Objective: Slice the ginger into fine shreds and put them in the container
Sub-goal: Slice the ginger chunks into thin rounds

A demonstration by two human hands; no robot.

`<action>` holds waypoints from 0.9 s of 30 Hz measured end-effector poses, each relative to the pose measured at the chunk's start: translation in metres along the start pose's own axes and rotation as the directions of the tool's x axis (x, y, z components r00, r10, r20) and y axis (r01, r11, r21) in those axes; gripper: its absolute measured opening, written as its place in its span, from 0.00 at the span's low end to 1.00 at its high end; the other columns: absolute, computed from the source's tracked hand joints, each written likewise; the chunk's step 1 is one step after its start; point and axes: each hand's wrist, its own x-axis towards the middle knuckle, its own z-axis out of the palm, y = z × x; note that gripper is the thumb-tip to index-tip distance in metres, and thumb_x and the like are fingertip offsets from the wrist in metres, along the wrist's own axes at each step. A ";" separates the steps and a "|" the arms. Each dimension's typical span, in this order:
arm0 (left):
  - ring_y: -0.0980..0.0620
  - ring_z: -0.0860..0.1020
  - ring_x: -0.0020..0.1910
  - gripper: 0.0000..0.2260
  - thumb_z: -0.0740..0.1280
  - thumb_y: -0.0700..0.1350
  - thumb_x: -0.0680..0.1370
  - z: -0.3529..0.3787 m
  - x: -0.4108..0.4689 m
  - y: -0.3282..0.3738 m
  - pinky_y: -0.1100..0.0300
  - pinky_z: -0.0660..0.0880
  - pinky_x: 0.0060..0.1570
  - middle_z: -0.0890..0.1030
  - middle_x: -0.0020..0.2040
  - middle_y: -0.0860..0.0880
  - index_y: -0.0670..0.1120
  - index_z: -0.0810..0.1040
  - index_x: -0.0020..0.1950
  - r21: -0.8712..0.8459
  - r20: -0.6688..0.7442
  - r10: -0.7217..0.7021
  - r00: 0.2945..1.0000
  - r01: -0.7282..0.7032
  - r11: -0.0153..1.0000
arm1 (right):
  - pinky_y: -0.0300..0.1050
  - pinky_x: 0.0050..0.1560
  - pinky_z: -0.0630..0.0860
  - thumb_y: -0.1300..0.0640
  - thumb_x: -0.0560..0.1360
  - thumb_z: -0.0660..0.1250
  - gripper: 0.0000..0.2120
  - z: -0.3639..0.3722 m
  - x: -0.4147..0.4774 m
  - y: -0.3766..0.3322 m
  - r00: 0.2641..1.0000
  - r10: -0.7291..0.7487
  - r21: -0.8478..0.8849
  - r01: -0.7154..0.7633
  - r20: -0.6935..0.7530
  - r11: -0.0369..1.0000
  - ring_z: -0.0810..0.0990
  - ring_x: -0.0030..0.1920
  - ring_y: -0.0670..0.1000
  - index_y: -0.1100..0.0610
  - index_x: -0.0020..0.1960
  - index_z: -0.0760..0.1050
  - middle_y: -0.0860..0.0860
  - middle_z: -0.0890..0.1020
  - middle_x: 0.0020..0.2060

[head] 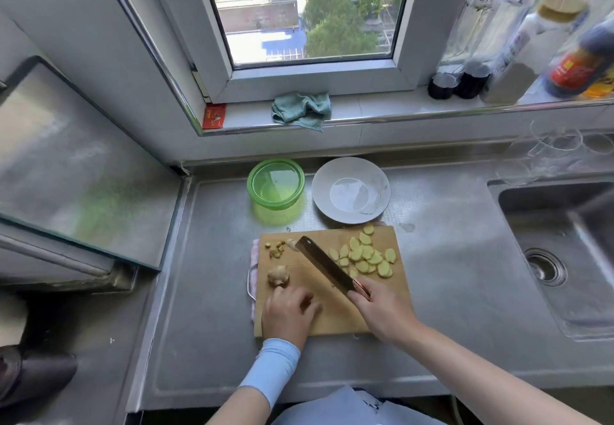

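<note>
Hands work at the near end of the cutting board [332, 318]: slices cut, no shreds yet.
Right hand [382, 311] grips the cleaver [324, 265] across the board's middle. Left hand [289, 315], fingers curled, meets the uncut ginger knob [278, 276] at the board's left; whether it grips is unclear. Slices [365, 257] heap on its right. Beyond it, the green container [275, 185] shows no ginger, so shredding and transfer likely remain.

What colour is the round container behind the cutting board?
The container is translucent green, with a brighter green rim. The head view, the only one, shows it clearly.
</note>
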 end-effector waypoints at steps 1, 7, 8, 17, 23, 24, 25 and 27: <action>0.48 0.74 0.34 0.14 0.84 0.50 0.60 0.003 -0.002 0.001 0.58 0.72 0.35 0.79 0.35 0.55 0.52 0.80 0.36 -0.039 -0.025 -0.038 0.999 0.037 0.999 | 0.48 0.45 0.75 0.42 0.80 0.60 0.08 0.002 -0.002 0.002 1.000 -0.002 -0.016 0.003 0.016 1.000 0.77 0.41 0.46 0.44 0.46 0.73 0.44 0.80 0.37; 0.49 0.74 0.40 0.08 0.69 0.55 0.73 0.010 -0.012 0.004 0.57 0.75 0.38 0.80 0.40 0.56 0.52 0.82 0.42 -0.142 -0.168 -0.037 0.985 0.013 0.990 | 0.42 0.37 0.69 0.47 0.81 0.61 0.08 0.008 -0.014 0.009 0.999 -0.033 -0.062 0.035 0.031 0.997 0.78 0.39 0.48 0.47 0.46 0.74 0.47 0.80 0.35; 0.49 0.75 0.41 0.05 0.70 0.51 0.73 0.010 -0.014 0.002 0.56 0.76 0.39 0.80 0.41 0.55 0.51 0.82 0.44 -0.144 -0.176 -0.009 0.984 -0.017 0.989 | 0.40 0.37 0.69 0.48 0.82 0.61 0.07 0.008 -0.015 0.009 0.999 -0.035 -0.063 0.037 0.035 0.997 0.77 0.39 0.48 0.47 0.48 0.75 0.47 0.80 0.36; 0.49 0.77 0.43 0.08 0.76 0.35 0.71 0.019 -0.024 0.003 0.61 0.74 0.45 0.79 0.43 0.50 0.45 0.84 0.47 -0.271 -0.240 -0.063 0.969 -0.004 0.963 | 0.50 0.42 0.77 0.44 0.81 0.57 0.07 0.005 -0.020 0.018 0.994 -0.069 -0.269 0.089 0.084 0.959 0.78 0.43 0.53 0.38 0.58 0.71 0.46 0.81 0.40; 0.46 0.78 0.43 0.08 0.76 0.34 0.71 0.022 -0.024 -0.004 0.60 0.75 0.45 0.80 0.43 0.47 0.43 0.84 0.46 -0.193 -0.257 0.058 0.965 -0.110 0.975 | 0.53 0.47 0.78 0.45 0.80 0.57 0.12 0.008 -0.020 0.017 0.989 -0.109 -0.323 0.135 0.095 0.937 0.80 0.47 0.57 0.39 0.63 0.70 0.49 0.83 0.44; 0.46 0.78 0.43 0.07 0.76 0.34 0.71 0.021 -0.023 -0.004 0.60 0.75 0.46 0.80 0.43 0.47 0.43 0.84 0.46 -0.195 -0.258 0.063 0.964 -0.116 0.974 | 0.52 0.47 0.78 0.45 0.81 0.57 0.13 0.008 -0.020 0.017 0.989 -0.111 -0.330 0.137 0.097 0.934 0.80 0.48 0.57 0.39 0.64 0.69 0.49 0.83 0.45; 0.46 0.78 0.44 0.07 0.76 0.33 0.71 0.024 -0.024 -0.005 0.60 0.75 0.46 0.80 0.44 0.47 0.43 0.84 0.46 -0.203 -0.255 0.057 0.965 -0.111 0.973 | 0.52 0.47 0.78 0.45 0.81 0.57 0.13 0.010 -0.020 0.018 0.989 -0.110 -0.336 0.138 0.102 0.932 0.80 0.48 0.57 0.39 0.65 0.69 0.49 0.84 0.46; 0.45 0.79 0.44 0.08 0.76 0.31 0.70 0.024 -0.024 -0.007 0.60 0.75 0.46 0.80 0.44 0.46 0.42 0.84 0.45 -0.224 -0.258 0.042 0.965 -0.102 0.969 | 0.52 0.47 0.77 0.45 0.81 0.57 0.15 0.012 -0.021 0.018 0.986 -0.129 -0.359 0.158 0.104 0.920 0.81 0.49 0.57 0.39 0.67 0.68 0.49 0.84 0.47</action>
